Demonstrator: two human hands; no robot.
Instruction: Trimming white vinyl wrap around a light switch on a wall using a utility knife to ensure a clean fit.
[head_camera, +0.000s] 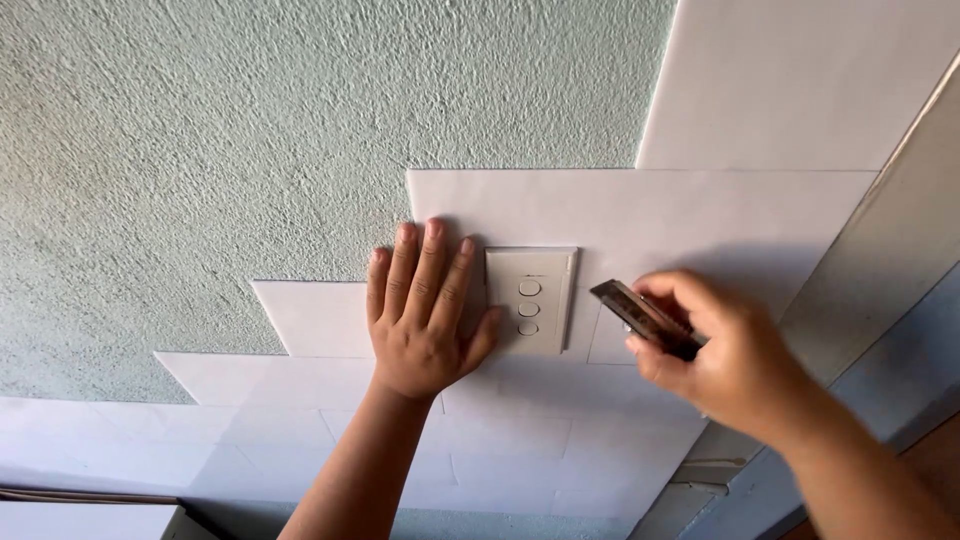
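Pressing: left hand (425, 315), fingers spread flat, holds white panel (640, 215) beside 3-button switch plate (531, 300).
Cutting: right hand (715, 355) grips utility knife (640, 318); best kept tight to the plate edge.

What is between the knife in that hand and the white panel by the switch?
Nothing visible. The right hand holds the utility knife with its tip at the white panel, right of the switch plate. The left hand presses on the other side.
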